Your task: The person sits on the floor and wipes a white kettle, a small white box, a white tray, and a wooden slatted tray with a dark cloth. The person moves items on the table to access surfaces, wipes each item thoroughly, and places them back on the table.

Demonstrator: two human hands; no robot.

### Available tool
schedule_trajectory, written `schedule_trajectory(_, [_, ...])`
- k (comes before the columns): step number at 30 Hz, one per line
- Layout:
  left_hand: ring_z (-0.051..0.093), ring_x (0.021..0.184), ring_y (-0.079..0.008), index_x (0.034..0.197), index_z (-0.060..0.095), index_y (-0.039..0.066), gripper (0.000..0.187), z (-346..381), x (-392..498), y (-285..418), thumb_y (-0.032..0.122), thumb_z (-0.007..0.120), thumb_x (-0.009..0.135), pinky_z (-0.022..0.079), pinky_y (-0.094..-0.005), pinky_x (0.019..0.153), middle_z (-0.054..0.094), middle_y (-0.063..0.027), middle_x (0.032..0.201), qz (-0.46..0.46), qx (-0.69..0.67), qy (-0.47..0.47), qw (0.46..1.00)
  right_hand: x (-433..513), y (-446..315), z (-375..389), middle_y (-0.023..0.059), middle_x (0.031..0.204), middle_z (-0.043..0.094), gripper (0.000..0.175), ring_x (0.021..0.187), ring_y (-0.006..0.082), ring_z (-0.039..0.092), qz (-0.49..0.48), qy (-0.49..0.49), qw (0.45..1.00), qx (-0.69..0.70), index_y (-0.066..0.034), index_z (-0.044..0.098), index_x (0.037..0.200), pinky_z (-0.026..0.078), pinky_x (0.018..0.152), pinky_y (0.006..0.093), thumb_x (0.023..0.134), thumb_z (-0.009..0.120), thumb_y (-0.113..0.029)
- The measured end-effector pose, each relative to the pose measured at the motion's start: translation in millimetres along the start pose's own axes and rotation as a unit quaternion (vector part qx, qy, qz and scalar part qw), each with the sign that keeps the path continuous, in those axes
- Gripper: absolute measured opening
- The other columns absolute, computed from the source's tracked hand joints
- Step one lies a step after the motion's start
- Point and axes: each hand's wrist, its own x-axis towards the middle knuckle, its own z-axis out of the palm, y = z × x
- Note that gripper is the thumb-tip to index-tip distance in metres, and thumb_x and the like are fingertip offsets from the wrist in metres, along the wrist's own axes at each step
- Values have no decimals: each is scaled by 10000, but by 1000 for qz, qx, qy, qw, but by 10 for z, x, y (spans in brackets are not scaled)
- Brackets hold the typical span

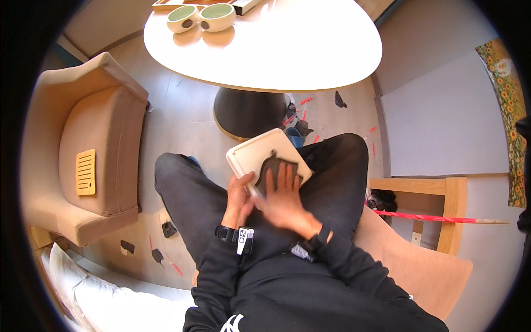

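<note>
Over my lap, a cream shallow plastic tray (253, 149) is held at a tilt, with a raised rim around it. Its near left edge is gripped by my left hand (239, 199), thumb on top. My right hand (284, 203) lies flat over a dark grey cloth (276, 161), pressing it against the tray's surface. The right hand is slightly blurred, and its palm hides part of the cloth and the tray's near corner. Both wrists carry black straps with small devices.
A white round-edged table (290, 54) stands ahead, bearing two cream cups (218, 18) with green insides. To the left, a beige armchair (103, 124) holds a slatted yellow tray (86, 172). Black and red scraps (303, 126) litter the floor. A red-wrapped stick (427, 216) juts out at right.
</note>
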Motion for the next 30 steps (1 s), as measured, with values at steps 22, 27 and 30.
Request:
schedule_trajectory(22, [633,1303,-390,1512,409,25,646,187,-78,124,-161,579,918,571,-543,1081,601,-220,1429,38,52,9,998,183,317,-196,472,1670,127,1009,1576,631,84,102,-87,991,4,113,270,1633,137,1258,697,1034,488,-669])
schedule_trajectory(27, [627,1309,-360,1509,425,8,643,212,-104,150,-165,567,906,536,-501,1119,601,-205,1434,19,50,25,998,482,377,-154,469,1658,182,965,1559,640,138,52,13,998,-33,108,327,1609,177,1232,723,1035,522,-642])
schedule_trajectory(30, [635,1299,-348,1504,429,4,637,185,-95,156,-159,577,907,540,-490,1113,608,-199,1427,22,50,0,998,769,483,-33,439,1665,218,967,1564,611,172,53,39,997,26,105,351,1603,192,1225,726,1026,525,-651])
